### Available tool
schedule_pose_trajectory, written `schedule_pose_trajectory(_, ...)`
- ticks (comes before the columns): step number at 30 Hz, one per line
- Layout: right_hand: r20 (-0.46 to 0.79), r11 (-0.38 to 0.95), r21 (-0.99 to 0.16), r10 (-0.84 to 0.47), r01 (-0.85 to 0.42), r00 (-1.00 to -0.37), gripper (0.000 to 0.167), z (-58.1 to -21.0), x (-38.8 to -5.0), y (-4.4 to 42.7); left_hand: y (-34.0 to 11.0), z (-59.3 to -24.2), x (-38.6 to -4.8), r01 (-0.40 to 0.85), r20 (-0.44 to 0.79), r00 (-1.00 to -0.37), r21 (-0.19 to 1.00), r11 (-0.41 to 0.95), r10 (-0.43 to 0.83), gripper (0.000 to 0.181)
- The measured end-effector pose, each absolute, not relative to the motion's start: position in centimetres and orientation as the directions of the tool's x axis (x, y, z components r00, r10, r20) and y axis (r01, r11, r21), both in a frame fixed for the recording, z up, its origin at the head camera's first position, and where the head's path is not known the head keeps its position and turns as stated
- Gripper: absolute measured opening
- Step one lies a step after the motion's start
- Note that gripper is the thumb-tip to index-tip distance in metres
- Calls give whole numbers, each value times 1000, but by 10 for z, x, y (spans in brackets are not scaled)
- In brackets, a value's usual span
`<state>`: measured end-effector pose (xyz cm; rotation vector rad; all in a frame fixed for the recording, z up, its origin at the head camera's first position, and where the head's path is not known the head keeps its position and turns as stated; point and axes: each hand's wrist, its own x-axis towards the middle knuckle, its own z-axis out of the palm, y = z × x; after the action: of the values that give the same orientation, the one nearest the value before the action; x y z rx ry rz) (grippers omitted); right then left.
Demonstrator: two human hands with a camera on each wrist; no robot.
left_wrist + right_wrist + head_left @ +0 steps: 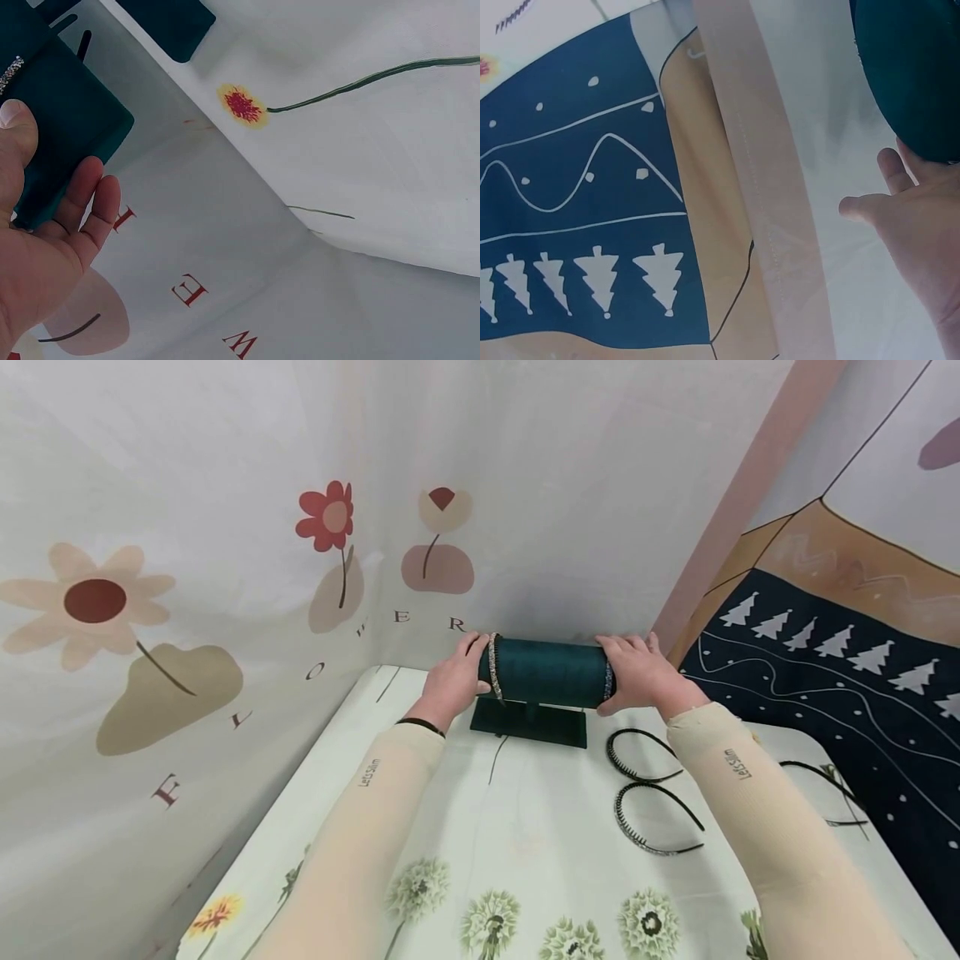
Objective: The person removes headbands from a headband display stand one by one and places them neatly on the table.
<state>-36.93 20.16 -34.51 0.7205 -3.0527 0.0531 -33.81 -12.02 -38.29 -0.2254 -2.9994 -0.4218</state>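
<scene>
I see the left hand [452, 681] partly closed around the green roll [551, 672], left of a jeweled headband [492, 664]. The roll stands on the table [540, 810]. The right hand [637, 672] clasps its right end; whether it pinches the silver headband [608, 680], I cannot tell.

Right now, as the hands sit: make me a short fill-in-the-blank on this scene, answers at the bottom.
1. The hand holding the green roll at the end nearer the white trees is the person's ____ hand.
2. The black wristband is worn on the person's ____ wrist.
3. Between the sleeves, the number of headbands lying on the tablecloth is ____.
4. In the head view, the letter printed just right of the E is ____.

Missing words: right; left; two; R.
</scene>
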Motion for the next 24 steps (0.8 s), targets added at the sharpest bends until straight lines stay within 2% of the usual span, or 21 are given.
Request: schedule_pose_trajectory(24, 86, 877, -229, -414, -423, -906, 126, -359, -369, 219, -121, -384, -338, 157, 120, -985, 272, 949, 128, 95)
